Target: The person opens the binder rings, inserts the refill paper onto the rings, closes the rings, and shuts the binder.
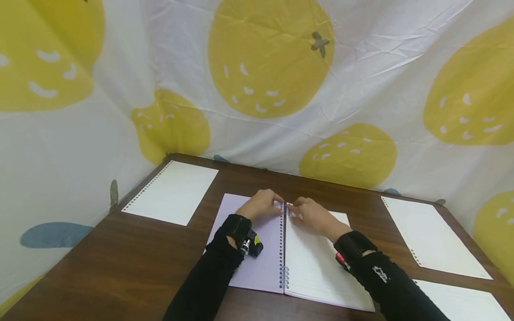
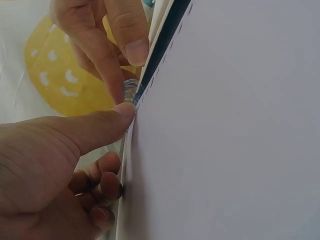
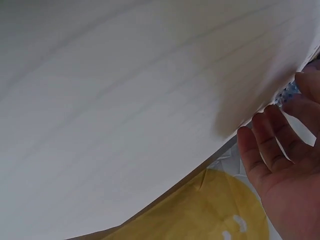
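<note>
A loose-leaf notebook [image 1: 329,276] lies spread on the table, with a lilac cover [image 1: 257,272] on the left and lined white pages on the right. Clear rings [image 1: 284,277] show at the near end of its spine. At the far end, my left hand [image 1: 261,205] and right hand [image 1: 313,216] meet over the spine. In the left wrist view, my left thumb presses against another clear ring piece [image 2: 131,89], while the right hand's fingers pinch it from the other side. The right wrist view shows my remaining right fingers [image 3: 255,137] along the top page edge.
Punched white sheets lie around the notebook: one at the far left [image 1: 170,194], one at the right [image 1: 437,238] and a partly cut-off one at the lower right [image 1: 462,301]. Behind the brown table [image 1: 132,267] hangs a fruit-patterned cloth [image 1: 257,138].
</note>
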The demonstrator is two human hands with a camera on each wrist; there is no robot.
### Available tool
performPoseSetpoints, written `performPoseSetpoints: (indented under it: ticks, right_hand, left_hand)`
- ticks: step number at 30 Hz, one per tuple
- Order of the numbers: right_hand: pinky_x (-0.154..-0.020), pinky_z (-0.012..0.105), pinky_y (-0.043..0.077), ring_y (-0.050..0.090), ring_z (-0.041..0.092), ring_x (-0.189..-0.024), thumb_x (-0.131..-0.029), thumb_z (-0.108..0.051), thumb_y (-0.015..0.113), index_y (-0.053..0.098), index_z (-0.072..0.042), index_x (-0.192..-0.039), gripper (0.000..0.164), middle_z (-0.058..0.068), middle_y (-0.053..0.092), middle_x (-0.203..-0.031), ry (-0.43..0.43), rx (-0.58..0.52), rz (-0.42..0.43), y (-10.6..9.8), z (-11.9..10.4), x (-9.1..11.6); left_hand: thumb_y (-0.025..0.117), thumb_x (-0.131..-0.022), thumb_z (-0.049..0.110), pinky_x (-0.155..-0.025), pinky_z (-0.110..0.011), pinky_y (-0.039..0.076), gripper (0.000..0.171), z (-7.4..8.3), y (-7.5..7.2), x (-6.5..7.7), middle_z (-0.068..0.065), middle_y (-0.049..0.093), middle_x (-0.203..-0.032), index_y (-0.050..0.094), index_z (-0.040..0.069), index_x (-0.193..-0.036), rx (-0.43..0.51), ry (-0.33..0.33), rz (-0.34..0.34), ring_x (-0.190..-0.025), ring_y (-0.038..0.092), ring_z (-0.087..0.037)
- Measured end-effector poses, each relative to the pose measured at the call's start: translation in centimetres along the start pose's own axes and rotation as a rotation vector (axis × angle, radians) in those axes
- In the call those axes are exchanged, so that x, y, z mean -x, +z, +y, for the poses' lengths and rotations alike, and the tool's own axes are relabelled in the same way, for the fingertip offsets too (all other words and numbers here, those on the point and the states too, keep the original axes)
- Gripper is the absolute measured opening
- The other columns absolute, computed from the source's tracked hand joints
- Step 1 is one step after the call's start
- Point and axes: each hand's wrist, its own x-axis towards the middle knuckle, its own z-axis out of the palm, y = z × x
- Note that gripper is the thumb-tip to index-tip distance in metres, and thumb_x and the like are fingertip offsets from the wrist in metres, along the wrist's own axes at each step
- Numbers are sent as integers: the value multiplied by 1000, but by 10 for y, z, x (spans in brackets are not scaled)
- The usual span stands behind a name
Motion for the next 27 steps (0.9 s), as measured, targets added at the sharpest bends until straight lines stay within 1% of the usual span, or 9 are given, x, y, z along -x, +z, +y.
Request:
performPoseSetpoints:
  ticks: [3,6,9,12,15,17,21,27]
  right_hand:
    - [-90,44,48,57,33,-108,-93,-18,66,62,-2,-129,39,17,59,-119,8,4,-4,-1,-1,1]
    - [-90,44,48,57,32,-106,-92,-17,67,64,-2,-126,37,17,59,-117,-7,0,14,0,-1,1]
    - [-89,44,48,57,33,-104,-92,-15,67,66,-1,-123,34,17,60,-115,-25,-3,35,1,-1,1]
    - [-88,44,49,57,32,-102,-91,-14,68,67,0,-121,33,17,60,-113,-45,9,52,2,0,1]
    - [-88,43,49,57,32,-101,-91,-14,68,67,0,-121,33,17,60,-112,-50,15,50,3,1,1]
    - [-89,43,48,57,32,-102,-92,-15,67,66,-1,-122,33,17,59,-113,-44,17,38,3,2,1]
    - [-91,43,47,56,32,-106,-93,-17,66,65,-2,-125,35,16,58,-117,-4,8,9,2,0,2]
    - [-93,44,46,55,32,-110,-94,-19,65,63,-4,-128,37,15,58,-121,32,4,-10,2,0,2]
  left_hand:
    - [71,-89,22,-84,-37,47,37,0,0,1,-7,63,-117,67,13,-125,8,-13,-8,-95,58,-21]
    - [71,-89,22,-92,-38,45,36,1,-1,2,-8,62,-123,67,12,-124,3,-22,-9,-106,58,-23]
    - [71,-89,21,-99,-40,41,36,2,-2,3,-8,60,-129,67,11,-124,8,-27,-9,-119,54,-25]
    - [70,-90,21,-101,-41,39,37,1,-2,3,-8,59,-131,66,12,-125,11,-34,-15,-123,51,-25]
    - [69,-90,21,-103,-42,38,38,1,-1,2,-8,59,-132,65,12,-127,2,-35,-20,-125,50,-26]
    - [70,-90,20,-103,-42,37,40,0,0,2,-8,59,-131,64,12,-128,-12,-28,-22,-126,49,-26]
    - [71,-88,19,-104,-41,37,45,1,-1,2,-8,58,-132,61,10,-131,-28,-9,-30,-126,48,-25]
    - [72,-87,19,-102,-41,39,51,2,-2,1,-8,56,-133,57,11,-135,-5,-30,-62,-119,51,-24]
